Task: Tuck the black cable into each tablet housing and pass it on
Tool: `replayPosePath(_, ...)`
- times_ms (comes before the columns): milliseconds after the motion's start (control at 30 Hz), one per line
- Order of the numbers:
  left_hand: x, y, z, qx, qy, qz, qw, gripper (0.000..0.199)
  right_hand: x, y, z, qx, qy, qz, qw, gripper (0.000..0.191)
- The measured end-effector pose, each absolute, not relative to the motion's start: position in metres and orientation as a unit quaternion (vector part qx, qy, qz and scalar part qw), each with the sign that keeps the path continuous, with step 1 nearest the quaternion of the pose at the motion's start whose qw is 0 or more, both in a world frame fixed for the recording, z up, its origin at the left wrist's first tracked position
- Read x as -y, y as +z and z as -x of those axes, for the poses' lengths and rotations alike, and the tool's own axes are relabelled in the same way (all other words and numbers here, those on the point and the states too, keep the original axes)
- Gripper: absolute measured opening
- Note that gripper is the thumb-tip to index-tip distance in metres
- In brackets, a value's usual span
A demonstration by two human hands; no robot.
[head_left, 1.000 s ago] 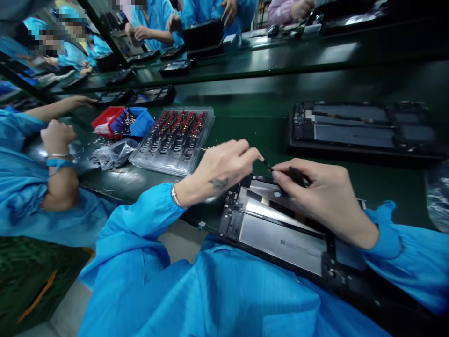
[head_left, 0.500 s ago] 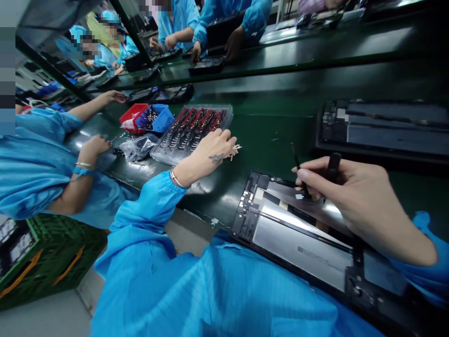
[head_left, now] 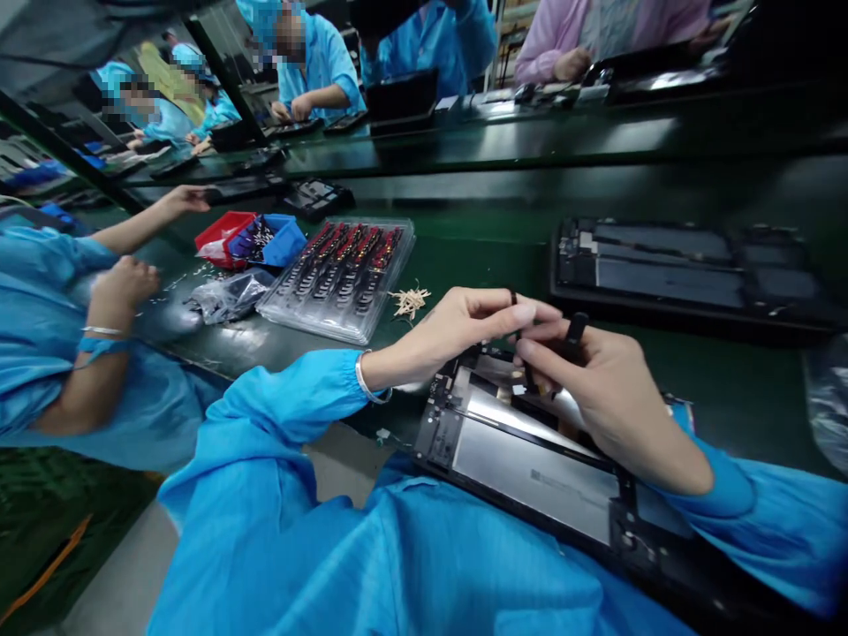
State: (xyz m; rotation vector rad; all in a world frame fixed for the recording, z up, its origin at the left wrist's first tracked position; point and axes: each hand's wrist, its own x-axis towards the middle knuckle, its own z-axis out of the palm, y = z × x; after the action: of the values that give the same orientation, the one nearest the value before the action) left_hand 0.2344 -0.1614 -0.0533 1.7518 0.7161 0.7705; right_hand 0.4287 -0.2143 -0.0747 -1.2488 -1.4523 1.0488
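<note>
An opened tablet-like device [head_left: 530, 477], with silver battery panels and a black frame, lies in front of me, its near edge by my body. Over its far part, my right hand [head_left: 609, 397] is closed on a small thin black part [head_left: 578, 329], whose kind I cannot tell. My left hand [head_left: 464, 327] is closed in a pinch beside the right fingertips. Its fingertips meet a thin dark strip; whether they hold anything else is hidden. A small white tab [head_left: 518, 389] shows below the fingers. Left of my left hand lies a pile of pale short strips [head_left: 411, 302].
A clear tray [head_left: 341, 278] of small red-and-black parts stands left, beside a plastic bag [head_left: 231, 296], a red bin [head_left: 222, 238] and a blue bin [head_left: 282, 240]. Another opened device [head_left: 669, 274] lies at far right. A co-worker's arm [head_left: 109, 309] is at left; others work across the bench.
My left hand has moved right, from the pale strips to my right fingertips over the device. My right hand still grips the black part. The view has shifted a little.
</note>
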Motion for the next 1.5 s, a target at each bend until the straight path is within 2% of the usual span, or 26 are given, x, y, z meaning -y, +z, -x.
replayPosePath(100, 0.157, -0.04, -0.244, -0.295, 0.29, -0.746, 0.522, 0.047, 0.212, -0.066, -0.435, 0.623, 0.359, 0.506, 0.476, 0.021)
replayPosePath(267, 0.136, -0.022, -0.242, -0.265, 0.086, -0.845, 0.456, 0.04, 0.21, -0.053, -0.444, 0.68, 0.286, 0.474, 0.481, 0.013)
replayPosePath(333, 0.134, -0.022, -0.242, -0.248, 0.057, -0.867, 0.428, 0.038, 0.211, -0.052, -0.444, 0.676, 0.287, 0.47, 0.49, 0.009)
replayPosePath(400, 0.137, -0.024, -0.242, -0.237, 0.089, -0.892, 0.375, 0.036, 0.212, -0.053, -0.443, 0.65, 0.3, 0.477, 0.51, 0.01)
replayPosePath(500, 0.146, -0.029, -0.243, -0.243, 0.261, -0.918, 0.174, 0.042, 0.213, -0.054, -0.442, 0.602, 0.347, 0.475, 0.54, 0.013)
replayPosePath(567, 0.153, -0.031, -0.245, -0.229, 0.337, -0.913, -0.011, 0.026, 0.213, -0.053, -0.442, 0.589, 0.371, 0.465, 0.547, 0.016)
replayPosePath(633, 0.157, -0.033, -0.248, -0.2, 0.345, -0.904, -0.155, 0.017, 0.214, -0.052, -0.441, 0.59, 0.374, 0.46, 0.548, 0.018)
replayPosePath(733, 0.159, -0.033, -0.252, -0.183, 0.337, -0.888, -0.255, 0.02, 0.216, -0.049, -0.44, 0.593, 0.361, 0.465, 0.55, 0.018)
replayPosePath(1300, 0.167, -0.038, -0.253, -0.151, 0.358, -0.869, -0.306, 0.013, 0.22, -0.049, -0.436, 0.64, 0.292, 0.452, 0.548, 0.015)
replayPosePath(1433, 0.175, -0.033, -0.254, -0.167, 0.349, -0.877, -0.287, 0.023, 0.23, -0.046, -0.435, 0.66, 0.277, 0.456, 0.529, 0.013)
replayPosePath(1500, 0.188, -0.026, -0.244, -0.201, 0.361, -0.88, -0.235, 0.026, 0.235, -0.046, -0.44, 0.671, 0.255, 0.474, 0.509, 0.013)
